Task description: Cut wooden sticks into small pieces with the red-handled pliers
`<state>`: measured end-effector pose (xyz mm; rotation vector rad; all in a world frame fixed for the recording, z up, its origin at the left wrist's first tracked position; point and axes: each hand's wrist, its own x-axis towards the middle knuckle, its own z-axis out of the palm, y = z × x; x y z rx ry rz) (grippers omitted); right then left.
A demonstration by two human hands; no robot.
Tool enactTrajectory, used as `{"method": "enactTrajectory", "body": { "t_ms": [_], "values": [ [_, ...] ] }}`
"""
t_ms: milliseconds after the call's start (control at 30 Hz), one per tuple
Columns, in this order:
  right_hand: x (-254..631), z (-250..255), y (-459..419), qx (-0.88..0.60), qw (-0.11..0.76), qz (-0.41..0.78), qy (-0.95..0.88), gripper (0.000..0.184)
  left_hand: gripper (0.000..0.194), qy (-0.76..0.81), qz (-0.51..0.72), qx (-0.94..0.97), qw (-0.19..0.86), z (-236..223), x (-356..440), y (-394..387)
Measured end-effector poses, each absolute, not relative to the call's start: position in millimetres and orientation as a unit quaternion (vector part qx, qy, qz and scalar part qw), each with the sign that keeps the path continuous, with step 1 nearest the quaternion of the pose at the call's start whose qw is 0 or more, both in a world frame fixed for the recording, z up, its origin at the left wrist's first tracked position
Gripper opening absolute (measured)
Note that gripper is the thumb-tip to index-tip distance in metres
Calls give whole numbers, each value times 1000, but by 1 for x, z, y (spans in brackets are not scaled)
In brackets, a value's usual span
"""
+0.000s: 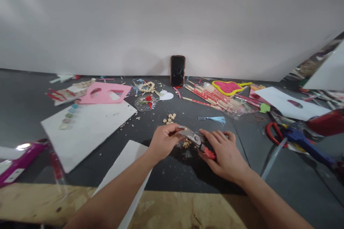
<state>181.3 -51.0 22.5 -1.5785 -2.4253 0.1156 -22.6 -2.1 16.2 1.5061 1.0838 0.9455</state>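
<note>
Both hands meet over small beige beads (186,144): the right hand (225,154) clasps red-handled metal pliers (197,140), the left hand (163,140) pinches something at their tip.

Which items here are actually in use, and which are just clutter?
In use: red-handled cutters in right hand; left hand at their tip; small beads beneath.
Lying about: phone, pink card, blue tassel, red scissors, white heart.
</note>
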Motion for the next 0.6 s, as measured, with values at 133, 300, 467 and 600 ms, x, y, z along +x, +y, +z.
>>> {"method": "enactTrajectory", "body": {
  "t_ms": [133, 300, 467, 600],
  "values": [
    [180, 24, -51, -540, 120, 25, -833, 47, 13, 465, 395, 644, 461, 21, -21, -5],
    [178, 24, -52, -548, 122, 40, -827, 38, 14, 475, 403, 645, 443, 19, -19, -7],
    [176, 20, -54, -550, 133, 73, -822, 31, 17, 471, 402, 650, 441, 14, -17, -7],
    [176, 19, -53, -547, 137, 81, -822, 29, 20, 467, 396, 647, 454, 14, -17, -8]
  ]
}}
